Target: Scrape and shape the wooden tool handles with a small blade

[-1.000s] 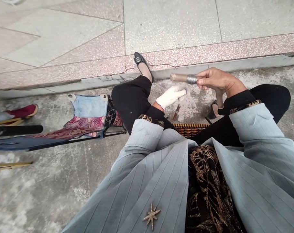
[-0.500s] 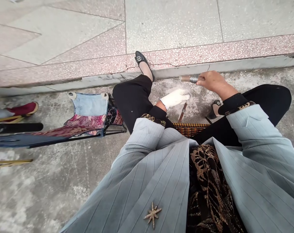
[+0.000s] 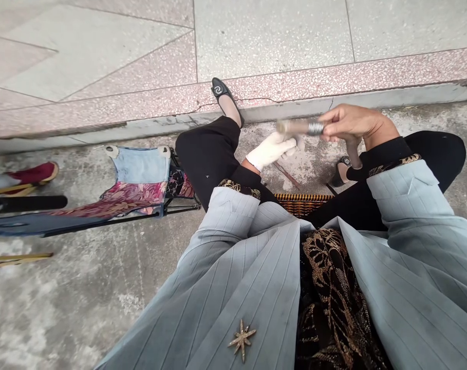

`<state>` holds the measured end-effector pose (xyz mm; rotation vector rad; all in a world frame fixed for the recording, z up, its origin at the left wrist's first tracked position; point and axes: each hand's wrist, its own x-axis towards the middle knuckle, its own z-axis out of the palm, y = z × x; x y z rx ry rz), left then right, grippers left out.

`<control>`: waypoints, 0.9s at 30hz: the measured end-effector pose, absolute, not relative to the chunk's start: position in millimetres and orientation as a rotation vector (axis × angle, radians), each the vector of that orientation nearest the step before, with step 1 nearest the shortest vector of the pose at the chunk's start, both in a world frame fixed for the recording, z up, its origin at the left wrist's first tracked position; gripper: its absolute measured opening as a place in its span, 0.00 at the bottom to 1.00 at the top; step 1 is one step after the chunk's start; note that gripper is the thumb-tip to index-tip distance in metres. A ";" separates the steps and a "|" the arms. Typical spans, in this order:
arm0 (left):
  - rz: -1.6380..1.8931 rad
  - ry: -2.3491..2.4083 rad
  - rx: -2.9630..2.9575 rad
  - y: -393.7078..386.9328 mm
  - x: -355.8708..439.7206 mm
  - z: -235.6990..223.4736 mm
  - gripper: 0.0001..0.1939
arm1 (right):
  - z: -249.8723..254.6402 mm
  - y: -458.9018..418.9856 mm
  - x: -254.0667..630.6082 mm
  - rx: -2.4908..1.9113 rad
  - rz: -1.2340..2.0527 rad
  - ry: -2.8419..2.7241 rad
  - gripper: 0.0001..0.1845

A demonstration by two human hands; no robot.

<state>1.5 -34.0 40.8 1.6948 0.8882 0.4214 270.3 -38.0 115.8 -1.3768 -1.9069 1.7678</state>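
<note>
My left hand point(image 3: 272, 150), in a white glove, is low over the concrete with its fingers curled closed. What those fingers hold is hidden; a pale greyish patch point(image 3: 300, 144) shows at the fingertips. A thin brown stick point(image 3: 287, 176) slants just below the glove, and I cannot tell whether the glove grips it. My bare right hand point(image 3: 347, 125) is closed around a wooden tool point(image 3: 297, 127) with silver wire wound about it. Its blurred pale end reaches over the gloved fingers. A curved greyish-brown piece point(image 3: 354, 150) hangs below my right hand, perhaps its handle.
Between my legs is a woven wicker edge point(image 3: 302, 204). A folding chair with floral cloth point(image 3: 136, 192) stands at the left, near a person's red shoe point(image 3: 40, 173). Ahead, a low raised kerb point(image 3: 287, 110) borders the tiled paving point(image 3: 272, 41).
My right hand has turned and the wire-wound wooden tool has shifted slightly left over the glove. My gloved hand moved slightly left. The brown stick now slants the other way.
</note>
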 end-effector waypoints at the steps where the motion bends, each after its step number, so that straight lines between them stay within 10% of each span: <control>1: 0.448 0.901 1.650 -34.5 1.3 41.4 0.18 | 116.5 -37.9 270.8 -1.370 1.684 -1.768 0.31; 12: 0.332 0.688 1.471 -40.3 13.5 32.7 0.21 | 100.3 -34.3 250.5 -1.634 1.411 -1.322 0.21; 27: 0.241 0.798 1.832 -40.0 14.4 36.8 0.14 | 90.9 -30.9 237.2 -2.215 0.655 -2.289 0.19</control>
